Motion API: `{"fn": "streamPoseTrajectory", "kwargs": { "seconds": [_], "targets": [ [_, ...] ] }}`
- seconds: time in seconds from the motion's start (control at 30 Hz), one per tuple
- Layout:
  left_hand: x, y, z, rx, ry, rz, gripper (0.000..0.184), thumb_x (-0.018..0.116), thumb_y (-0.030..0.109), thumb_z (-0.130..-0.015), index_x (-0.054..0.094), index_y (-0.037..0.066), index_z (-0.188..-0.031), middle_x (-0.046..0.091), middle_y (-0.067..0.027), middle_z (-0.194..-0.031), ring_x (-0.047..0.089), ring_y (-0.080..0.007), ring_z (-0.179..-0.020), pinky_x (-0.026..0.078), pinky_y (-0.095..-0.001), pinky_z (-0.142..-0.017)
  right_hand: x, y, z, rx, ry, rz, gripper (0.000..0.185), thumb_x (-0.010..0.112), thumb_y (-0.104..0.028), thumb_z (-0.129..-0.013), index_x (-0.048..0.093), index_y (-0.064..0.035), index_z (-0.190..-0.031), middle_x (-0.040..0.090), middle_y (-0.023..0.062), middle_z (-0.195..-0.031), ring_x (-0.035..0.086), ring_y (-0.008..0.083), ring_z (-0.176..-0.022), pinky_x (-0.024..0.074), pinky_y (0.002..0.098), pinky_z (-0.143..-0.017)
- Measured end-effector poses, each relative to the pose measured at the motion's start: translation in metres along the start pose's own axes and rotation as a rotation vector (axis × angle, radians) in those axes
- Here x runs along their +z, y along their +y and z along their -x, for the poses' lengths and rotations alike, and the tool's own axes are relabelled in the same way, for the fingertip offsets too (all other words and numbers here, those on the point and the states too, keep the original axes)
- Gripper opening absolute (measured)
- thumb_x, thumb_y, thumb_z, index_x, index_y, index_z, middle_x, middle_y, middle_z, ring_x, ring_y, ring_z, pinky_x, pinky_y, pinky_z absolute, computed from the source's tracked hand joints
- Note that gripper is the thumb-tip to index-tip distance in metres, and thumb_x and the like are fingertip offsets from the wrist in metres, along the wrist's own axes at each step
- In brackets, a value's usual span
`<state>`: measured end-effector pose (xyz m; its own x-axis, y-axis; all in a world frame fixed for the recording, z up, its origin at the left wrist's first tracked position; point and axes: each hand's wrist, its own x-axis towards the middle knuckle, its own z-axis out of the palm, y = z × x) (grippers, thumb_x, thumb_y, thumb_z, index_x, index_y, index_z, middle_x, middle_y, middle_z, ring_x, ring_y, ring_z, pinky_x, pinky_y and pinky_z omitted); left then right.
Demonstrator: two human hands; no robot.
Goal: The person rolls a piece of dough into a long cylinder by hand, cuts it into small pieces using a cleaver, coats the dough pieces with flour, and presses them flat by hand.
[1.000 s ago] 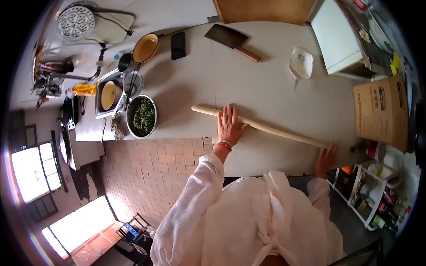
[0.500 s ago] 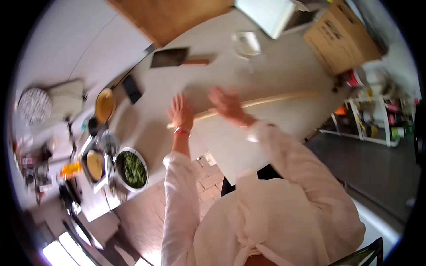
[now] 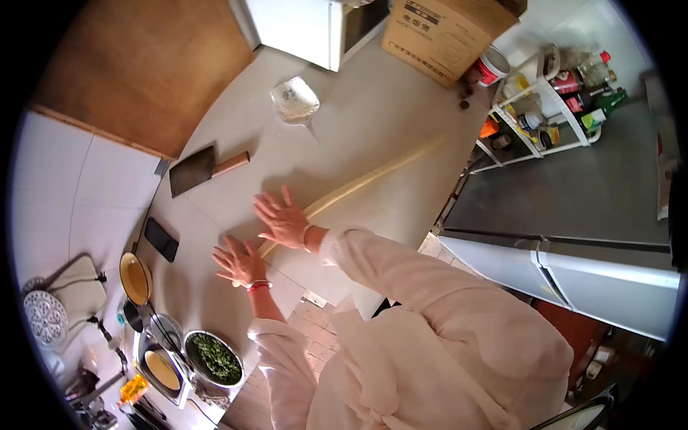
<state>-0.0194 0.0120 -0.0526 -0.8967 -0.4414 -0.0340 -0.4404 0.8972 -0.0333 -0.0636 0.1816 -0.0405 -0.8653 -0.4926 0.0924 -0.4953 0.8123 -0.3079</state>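
A long, thin dough rope (image 3: 365, 179) lies slantwise across the countertop, its far end toward the right. My right hand (image 3: 283, 221) is flat with fingers spread, over the left part of the rope. Beside it, my left hand (image 3: 241, 264) is also stretched out, at the rope's left end, which it partly hides. Neither hand grips anything. Beyond the hands lie a cleaver (image 3: 193, 172) with a wooden handle and a clear container of white powder (image 3: 295, 102).
A black phone (image 3: 161, 239) and a yellow bowl (image 3: 135, 278) line the left edge. Near the sink stands a metal bowl (image 3: 239, 376) of chopped greens. A cardboard box (image 3: 437, 43) and a white rack (image 3: 541, 136) of bottles are at the right, by a fridge (image 3: 602, 276).
The camera view has turned, shifting the whole scene. My right hand has come closer to my left, toward the rope's left end. Both hands stay open.
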Motion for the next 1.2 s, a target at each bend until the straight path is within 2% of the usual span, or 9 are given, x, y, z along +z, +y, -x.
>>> {"fn": "streamPoseTrajectory", "kwargs": {
  "seconds": [0.23, 0.37, 0.5, 0.6, 0.7, 0.77, 0.83, 1.13, 1.2],
  "targets": [
    [0.011, -0.05, 0.062, 0.268, 0.002, 0.063, 0.057, 0.038, 0.044, -0.102, 0.035, 0.021, -0.155, 0.03, -0.0108, -0.161, 0.025, -0.028, -0.149, 0.018, -0.0578, -0.119, 0.0, -0.02, 0.079, -0.468, -0.181, -0.173, 0.069, 0.04, -0.057, -0.1, 0.029, -0.0174, -0.156, 0.025, -0.0009, -0.163, 0.018, 0.0199, -0.152, 0.0006, 0.0615, -0.121],
    [0.025, -0.064, 0.085, 0.142, 0.019, 0.11, 0.056, 0.037, 0.043, -0.104, 0.035, 0.022, -0.155, 0.027, -0.0099, -0.162, 0.022, -0.0295, -0.15, 0.009, -0.0559, -0.121, 0.01, -0.013, 0.08, -0.539, -0.083, -0.146, 0.073, 0.038, -0.061, -0.099, 0.025, -0.0189, -0.157, 0.021, -0.0021, -0.164, 0.013, 0.0184, -0.153, -0.0053, 0.0622, -0.121],
    [0.014, -0.032, 0.005, -0.105, -0.008, -0.059, 0.059, 0.04, 0.04, -0.104, 0.027, 0.017, -0.157, 0.02, -0.0084, -0.165, 0.012, -0.0281, -0.153, 0.008, -0.0544, -0.121, 0.01, -0.006, 0.007, -0.264, -0.035, -0.166, 0.071, 0.045, -0.055, -0.098, 0.034, -0.0097, -0.152, 0.03, 0.0076, -0.16, 0.025, 0.0232, -0.149, 0.0074, 0.0623, -0.119],
    [-0.004, -0.001, -0.017, 0.035, 0.018, -0.07, 0.064, 0.039, 0.041, -0.104, 0.024, 0.009, -0.157, 0.019, -0.0089, -0.165, 0.007, -0.0272, -0.154, 0.006, -0.0517, -0.122, -0.002, 0.028, 0.011, -0.097, 0.009, -0.199, 0.07, 0.052, -0.051, -0.096, 0.041, -0.0044, -0.147, 0.033, 0.013, -0.157, 0.026, 0.0266, -0.149, 0.0118, 0.0601, -0.119],
    [0.019, 0.046, 0.019, 0.492, 0.07, 0.276, 0.066, 0.055, 0.023, -0.099, 0.026, 0.005, -0.155, 0.023, -0.0091, -0.164, 0.02, -0.0275, -0.151, 0.016, -0.0484, -0.123, -0.033, 0.097, 0.075, 0.1, 0.014, -0.056, 0.074, 0.052, -0.052, -0.096, 0.037, -0.0024, -0.149, 0.03, 0.0148, -0.159, 0.022, 0.0297, -0.15, 0.0091, 0.0563, -0.121],
    [-0.006, 0.108, 0.078, 0.59, -0.175, 0.472, 0.069, 0.055, 0.029, -0.099, 0.024, 0.008, -0.157, 0.022, -0.0098, -0.164, 0.014, -0.0262, -0.153, 0.009, -0.0481, -0.124, -0.063, 0.131, 0.132, 0.014, -0.016, 0.042, 0.073, 0.049, -0.051, -0.097, 0.035, -0.0031, -0.151, 0.027, 0.0119, -0.161, 0.02, 0.0269, -0.151, 0.0079, 0.0568, -0.121],
    [-0.02, 0.158, 0.128, 0.734, -0.159, 0.13, 0.074, 0.055, 0.041, -0.097, 0.023, 0.011, -0.158, 0.016, -0.0074, -0.166, 0.011, -0.0245, -0.154, 0.004, -0.0524, -0.123, -0.086, 0.156, 0.168, -0.05, -0.077, 0.1, 0.072, 0.048, -0.05, -0.098, 0.034, -0.004, -0.152, 0.027, 0.0107, -0.161, 0.02, 0.0259, -0.151, 0.0093, 0.0574, -0.121],
    [-0.009, 0.211, 0.016, 0.325, 0.016, 0.067, 0.072, 0.048, 0.048, -0.099, 0.029, 0.007, -0.155, 0.018, -0.0147, -0.165, 0.012, -0.0303, -0.153, 0.009, -0.0549, -0.122, -0.114, 0.295, 0.093, 0.555, 0.078, 0.092, 0.069, 0.056, -0.044, -0.096, 0.037, -0.0023, -0.148, 0.028, 0.016, -0.16, 0.022, 0.0325, -0.149, 0.0165, 0.064, -0.115],
    [-0.013, 0.201, 0.033, 0.264, -0.031, -0.08, 0.073, 0.047, 0.05, -0.099, 0.029, 0.008, -0.155, 0.017, -0.0155, -0.164, 0.012, -0.0311, -0.153, 0.008, -0.0553, -0.121, -0.091, 0.303, 0.139, 0.413, 0.212, 0.091, 0.071, 0.062, -0.041, -0.093, 0.037, -0.0017, -0.147, 0.027, 0.0207, -0.159, 0.022, 0.0359, -0.149, 0.0134, 0.0652, -0.114]
  ]
}}
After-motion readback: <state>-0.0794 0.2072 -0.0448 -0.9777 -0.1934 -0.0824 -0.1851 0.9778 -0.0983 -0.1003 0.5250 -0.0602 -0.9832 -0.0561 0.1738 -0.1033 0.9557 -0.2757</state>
